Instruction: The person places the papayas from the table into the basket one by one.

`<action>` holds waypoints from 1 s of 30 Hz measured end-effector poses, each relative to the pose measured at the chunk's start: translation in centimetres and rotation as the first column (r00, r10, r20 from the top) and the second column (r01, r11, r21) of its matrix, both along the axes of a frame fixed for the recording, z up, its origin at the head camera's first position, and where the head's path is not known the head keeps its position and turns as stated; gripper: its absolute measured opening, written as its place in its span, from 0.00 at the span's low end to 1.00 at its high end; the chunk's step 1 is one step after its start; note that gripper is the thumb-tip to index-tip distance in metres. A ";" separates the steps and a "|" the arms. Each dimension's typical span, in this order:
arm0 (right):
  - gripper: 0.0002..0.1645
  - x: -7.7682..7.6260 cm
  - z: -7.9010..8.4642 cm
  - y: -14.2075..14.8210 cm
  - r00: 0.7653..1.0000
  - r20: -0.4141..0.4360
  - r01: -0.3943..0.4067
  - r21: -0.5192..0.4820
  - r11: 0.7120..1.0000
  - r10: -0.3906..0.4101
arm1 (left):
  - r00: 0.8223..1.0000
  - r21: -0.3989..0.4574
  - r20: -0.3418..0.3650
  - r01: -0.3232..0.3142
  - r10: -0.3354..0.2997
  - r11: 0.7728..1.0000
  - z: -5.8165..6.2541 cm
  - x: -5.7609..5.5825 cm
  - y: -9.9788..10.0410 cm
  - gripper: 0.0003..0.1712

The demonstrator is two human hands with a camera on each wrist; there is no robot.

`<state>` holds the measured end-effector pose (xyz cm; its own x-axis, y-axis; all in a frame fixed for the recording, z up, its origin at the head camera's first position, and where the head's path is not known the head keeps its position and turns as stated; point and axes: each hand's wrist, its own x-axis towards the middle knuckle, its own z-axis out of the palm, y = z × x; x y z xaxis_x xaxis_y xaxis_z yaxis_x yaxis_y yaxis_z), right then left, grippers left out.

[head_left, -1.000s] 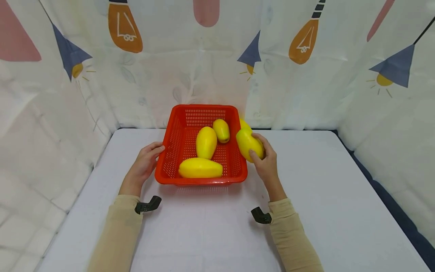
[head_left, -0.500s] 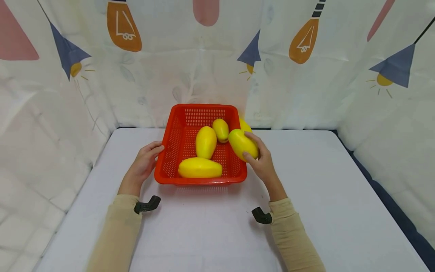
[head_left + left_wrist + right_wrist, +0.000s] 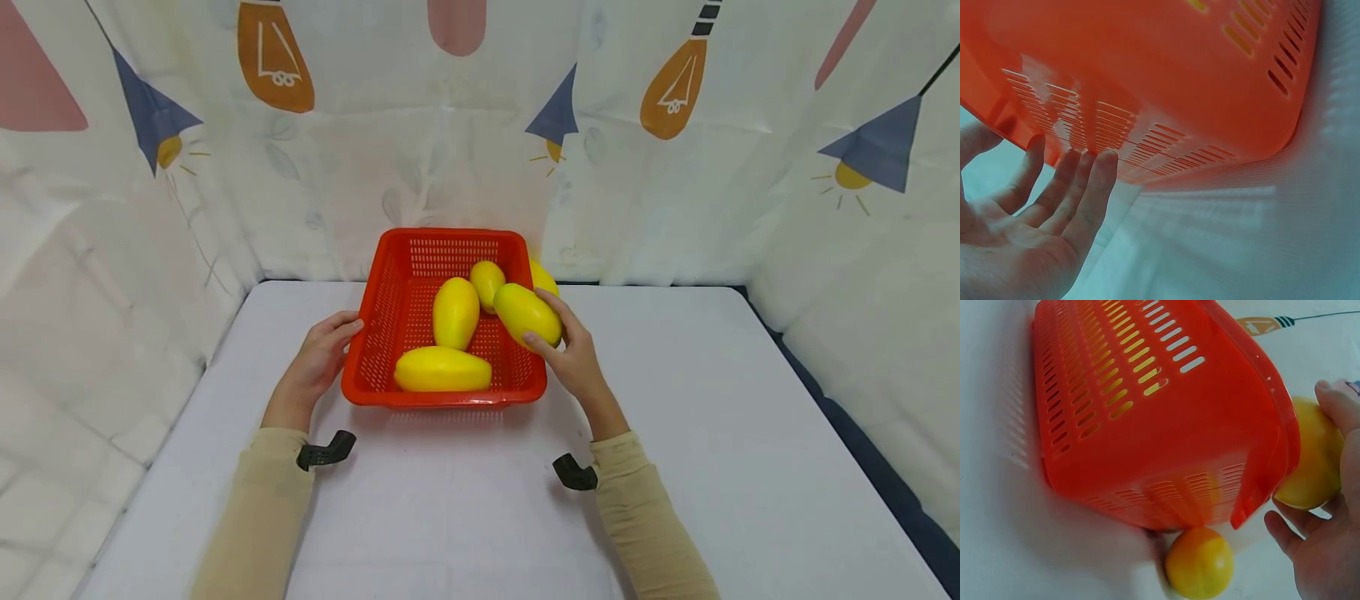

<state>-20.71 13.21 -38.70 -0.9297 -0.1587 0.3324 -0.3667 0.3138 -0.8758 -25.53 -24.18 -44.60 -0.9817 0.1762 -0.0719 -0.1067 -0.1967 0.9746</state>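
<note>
A red plastic basket with slotted walls sits toward the back of the table, tilted slightly in view. My left hand holds its left rim, the thumb at the edge and the fingers against the outer wall. In my right hand is a yellow-green mango, gripped between thumb and fingers over the basket's right rim. Inside lie an oblong yellow fruit across the front, a mango in the middle and a smaller one behind, partly overlapped by the held mango.
Another yellow fruit lies outside the basket's back right corner, showing round in the right wrist view. A printed curtain closes off the back and sides of the white table. Dark camera mounts sit at both wrists.
My right hand has brought its mango leftward, from beside the basket's right wall to over the rim and partly above the inside. The left hand and basket stay in place.
</note>
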 end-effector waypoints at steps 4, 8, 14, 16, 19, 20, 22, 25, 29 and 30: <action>0.36 -0.2 -0.1 -0.1 1.000 0.011 0.002 0.003 1.000 -0.002 | 1.000 0.005 0.000 -0.001 0.001 1.000 0.0 0.0 0.0 0.09; 0.36 -0.3 -0.2 0.0 1.000 -0.008 0.003 0.006 1.000 -0.002 | 1.000 -0.010 0.007 0.001 -0.001 1.000 0.0 0.0 0.0 0.11; 0.34 -0.3 -0.3 0.4 0.998 -0.065 0.008 -0.004 1.000 -0.008 | 1.000 -0.018 0.013 0.001 -0.001 1.000 0.0 0.0 0.1 0.13; 0.34 -0.4 -0.4 0.5 0.998 -0.066 0.020 -0.008 1.000 -0.021 | 1.000 -0.015 0.015 0.001 -0.001 1.000 0.1 0.0 0.1 0.13; 0.33 -0.5 -0.4 0.8 0.998 -0.055 0.041 -0.013 0.999 -0.041 | 1.000 -0.014 0.019 0.004 -0.003 1.000 0.1 0.0 0.1 0.13; 0.33 -0.5 -0.5 0.9 0.998 -0.053 0.045 -0.021 0.999 -0.046 | 1.000 -0.013 0.020 0.003 -0.003 1.000 0.2 0.0 0.1 0.13; 0.33 -0.7 -0.6 1.1 0.997 -0.043 0.060 -0.024 0.998 -0.061 | 1.000 -0.012 0.020 0.003 -0.003 1.000 0.2 0.1 0.1 0.13; 0.32 -0.8 -0.8 1.4 0.996 -0.033 0.083 -0.026 0.996 -0.084 | 1.000 -0.011 0.022 0.003 -0.003 1.000 0.2 0.1 0.1 0.13; 0.32 -1.0 -1.1 1.7 0.994 -0.027 0.103 -0.022 0.994 -0.104 | 1.000 -0.006 0.019 0.003 -0.002 1.000 0.2 0.1 0.1 0.11; 0.32 -1.1 -1.2 1.7 0.994 -0.025 0.106 -0.023 0.994 -0.107 | 1.000 -0.004 0.019 0.002 -0.002 1.000 0.2 0.1 0.1 0.11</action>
<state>-21.81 14.92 -39.87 -0.9319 -0.0516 0.3591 -0.3550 0.3336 -0.8733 -25.46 -24.10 -44.35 -0.9798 0.1781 -0.0915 -0.1259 -0.1926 0.9732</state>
